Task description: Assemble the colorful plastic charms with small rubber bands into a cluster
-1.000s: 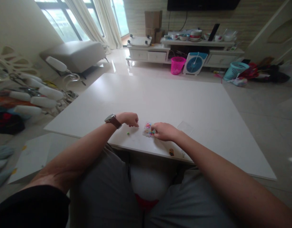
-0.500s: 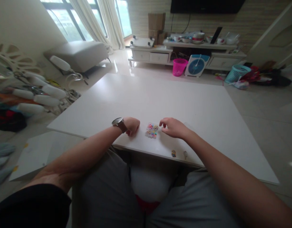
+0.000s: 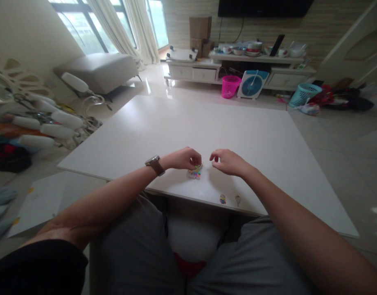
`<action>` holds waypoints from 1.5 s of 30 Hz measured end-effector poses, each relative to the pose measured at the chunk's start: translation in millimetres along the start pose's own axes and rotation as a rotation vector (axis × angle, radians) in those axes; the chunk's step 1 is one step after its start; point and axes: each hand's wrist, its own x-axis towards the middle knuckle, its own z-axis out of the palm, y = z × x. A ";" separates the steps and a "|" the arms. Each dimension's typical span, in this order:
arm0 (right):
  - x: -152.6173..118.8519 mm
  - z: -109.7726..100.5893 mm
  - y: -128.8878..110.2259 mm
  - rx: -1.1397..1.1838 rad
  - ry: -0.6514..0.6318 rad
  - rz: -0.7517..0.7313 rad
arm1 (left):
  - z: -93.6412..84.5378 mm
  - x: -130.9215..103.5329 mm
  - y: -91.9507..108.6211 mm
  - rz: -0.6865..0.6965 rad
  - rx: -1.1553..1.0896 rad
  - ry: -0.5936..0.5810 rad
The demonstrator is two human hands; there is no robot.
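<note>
A small clear box [image 3: 195, 173] of colourful little pieces lies on the white table [image 3: 206, 127], near its front edge. My left hand [image 3: 188, 158], with a watch on the wrist, is over the back of the box, fingers bent down at the pieces; whether anything is between the fingertips is too small to tell. Right of the box my right hand [image 3: 224, 161] hovers with thumb and index finger apart and nothing between them. A small yellow and blue figure [image 3: 222, 199] and a small key-like silvery item [image 3: 238, 200] lie by the front edge.
Beyond the table stand a pink basket [image 3: 230, 86], a blue and white fan [image 3: 252, 84] and a light blue basket [image 3: 305, 94]. A lamp with white shades [image 3: 65, 119] is at the left. A grey bench [image 3: 99, 69] stands by the window.
My left hand has moved right from beside the box to over it, its fingers reaching down among the pieces. My right hand has shifted slightly right, away from the box.
</note>
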 end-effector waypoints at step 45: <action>5.9 -8.7 35.6 0.762 0.003 0.077 | 14.7 2.9 -5.3 0.129 0.185 0.201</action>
